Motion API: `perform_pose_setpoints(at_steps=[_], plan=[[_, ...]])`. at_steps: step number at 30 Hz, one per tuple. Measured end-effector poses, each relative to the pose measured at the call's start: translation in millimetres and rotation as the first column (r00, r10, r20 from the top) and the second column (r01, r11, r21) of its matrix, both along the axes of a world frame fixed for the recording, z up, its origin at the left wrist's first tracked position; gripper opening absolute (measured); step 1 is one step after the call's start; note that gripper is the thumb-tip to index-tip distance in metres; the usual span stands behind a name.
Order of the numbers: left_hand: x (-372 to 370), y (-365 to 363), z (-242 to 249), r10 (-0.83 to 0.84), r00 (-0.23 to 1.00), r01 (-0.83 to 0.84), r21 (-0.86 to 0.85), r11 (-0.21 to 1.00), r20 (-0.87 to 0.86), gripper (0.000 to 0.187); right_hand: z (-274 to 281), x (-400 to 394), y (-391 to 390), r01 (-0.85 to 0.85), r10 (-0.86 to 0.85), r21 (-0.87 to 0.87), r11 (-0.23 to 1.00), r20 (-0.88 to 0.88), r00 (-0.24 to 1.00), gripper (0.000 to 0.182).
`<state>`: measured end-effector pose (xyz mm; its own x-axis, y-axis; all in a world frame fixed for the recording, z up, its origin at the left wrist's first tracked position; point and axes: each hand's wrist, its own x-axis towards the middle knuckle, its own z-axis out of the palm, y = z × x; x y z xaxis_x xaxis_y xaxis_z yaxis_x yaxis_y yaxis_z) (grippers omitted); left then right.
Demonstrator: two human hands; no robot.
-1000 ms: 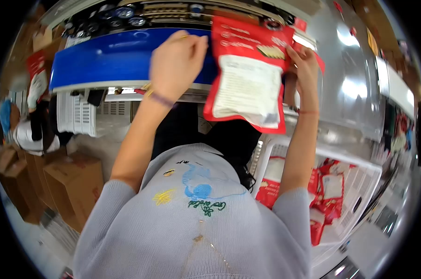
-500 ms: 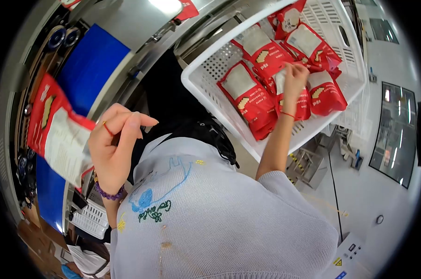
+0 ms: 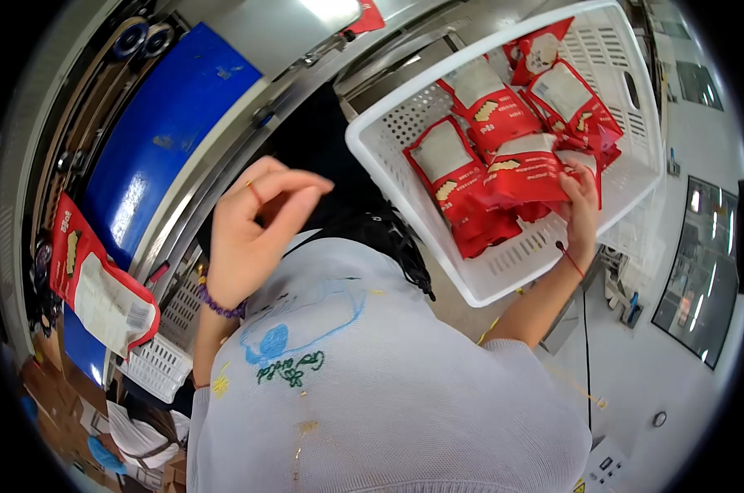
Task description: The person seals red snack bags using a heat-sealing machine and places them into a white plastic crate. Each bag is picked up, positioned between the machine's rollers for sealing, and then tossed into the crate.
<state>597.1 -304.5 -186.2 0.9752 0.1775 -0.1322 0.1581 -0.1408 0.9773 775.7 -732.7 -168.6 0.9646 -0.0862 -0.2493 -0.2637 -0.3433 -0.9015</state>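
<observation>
My left hand [image 3: 261,226] hovers between my body and the blue conveyor belt, thumb and fingers pinched loosely with nothing in them. Lower on that belt lies a red-and-white pouch [image 3: 113,308], apart from the hand. Inside the white plastic basket [image 3: 471,287], my right hand [image 3: 582,201] grips the right end of a red pouch [image 3: 520,177]. Its fingers are bent over the pouch, partly hiding that end. Around it are several similar red pouches with pale panels, including one on the left [image 3: 446,164] and one farther back [image 3: 561,94].
The blue belt [image 3: 170,123] runs along a metal frame on my left. Beneath its lower end stands another white basket [image 3: 158,366]. A person in white [image 3: 146,440] is at the lower left. A window [image 3: 697,271] is set in the right wall.
The pouch on the left has slid down along the belt, away from my left hand. My right hand has shifted within the basket and turned a pouch sideways.
</observation>
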Motion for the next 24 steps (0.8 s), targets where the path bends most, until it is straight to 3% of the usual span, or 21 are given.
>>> perform_pose_setpoints(at_steps=[1,2,3,4,5,7,8,9,10,11,12,13,14,15,16,17,19,20,21,23,24], plan=[[2,0,-2,-0.006,0.999,0.006,-0.001,1.000,0.040,0.016,24,-7,33,-0.038,0.037,0.119,0.992,0.006,0.999,0.027],[6,-3,-1,-0.032,0.994,0.028,0.041,0.999,0.107,0.033,26,-5,29,-0.188,0.185,0.282,0.941,0.036,0.982,0.026],[9,-1,4,-0.110,0.992,0.108,0.039,0.993,0.059,0.056,32,-12,50,-0.154,0.122,0.400,0.904,0.104,0.987,0.025],[15,-4,-3,-0.162,0.968,0.138,0.134,0.981,0.192,0.064,39,-19,72,-0.138,0.059,0.513,0.847,0.167,0.984,0.023],[18,-9,-12,-0.220,0.925,0.148,0.238,0.960,0.311,0.073,51,-43,130,0.040,-0.210,0.609,0.792,0.210,0.955,0.021],[18,-21,-11,-0.346,0.862,0.263,0.257,0.930,0.369,0.084,46,-63,177,-0.110,-0.072,0.721,0.684,0.216,0.974,0.019],[19,-30,-17,-0.328,0.827,0.223,0.268,0.937,0.457,0.085,41,-73,202,-0.272,-0.025,0.718,0.640,0.373,0.927,0.021],[19,-37,-21,-0.308,0.784,0.181,0.277,0.944,0.539,0.087,31,-72,219,-0.340,0.015,0.878,0.336,0.356,0.934,0.024],[22,-39,-18,-0.172,0.776,0.077,0.179,0.981,0.606,0.083,22,-70,236,-0.324,0.081,0.946,0.003,0.322,0.943,0.027],[22,-35,-15,-0.037,0.746,-0.019,0.078,0.997,0.665,0.079,24,-74,256,-0.153,0.163,0.952,-0.267,0.201,0.966,0.027],[21,-21,-11,-0.016,0.746,-0.075,0.108,0.991,0.665,0.074,27,-78,277,0.070,0.262,0.869,-0.490,0.071,0.962,0.028],[18,-13,-18,0.073,0.761,-0.097,0.002,0.995,0.645,0.062,28,-70,272,0.087,0.293,0.864,-0.496,0.072,0.953,0.028],[4,-5,-18,0.227,0.739,-0.184,-0.134,0.974,0.634,0.056,36,-66,266,0.018,0.340,0.975,-0.219,0.059,0.939,0.025],[-1,1,-16,0.371,0.709,-0.257,-0.271,0.928,0.599,0.051,42,-62,270,-0.084,0.388,0.995,-0.054,0.098,0.916,0.019],[-14,7,-10,0.431,0.797,-0.310,-0.327,0.893,0.422,0.043,47,-58,275,-0.205,0.444,0.973,0.109,0.137,0.885,0.017],[-17,12,-9,0.506,0.741,-0.265,-0.500,0.824,0.441,0.036,53,-54,280,-0.327,0.505,0.912,0.247,0.167,0.847,0.020],[-22,28,-6,0.520,0.802,-0.267,-0.605,0.750,0.292,0.032,36,-37,275,-0.712,0.505,0.582,0.392,0.510,0.696,0.038],[-24,35,-10,0.487,0.842,-0.222,-0.675,0.704,0.231,0.033,21,-29,280,-0.699,0.423,0.211,0.683,0.666,0.615,0.055],[-24,40,-10,0.495,0.835,-0.222,-0.676,0.703,0.240,0.033,9,-25,274,-0.708,0.428,0.206,0.676,0.672,0.604,0.055],[-20,47,-12,0.338,0.864,-0.103,-0.526,0.844,0.373,0.038,-4,-29,274,-0.748,0.589,0.346,0.567,0.465,0.661,0.068],[-16,46,-12,0.348,0.863,-0.115,-0.529,0.841,0.366,0.038,-5,-36,284,-0.725,0.632,0.416,0.549,0.362,0.685,0.072]])
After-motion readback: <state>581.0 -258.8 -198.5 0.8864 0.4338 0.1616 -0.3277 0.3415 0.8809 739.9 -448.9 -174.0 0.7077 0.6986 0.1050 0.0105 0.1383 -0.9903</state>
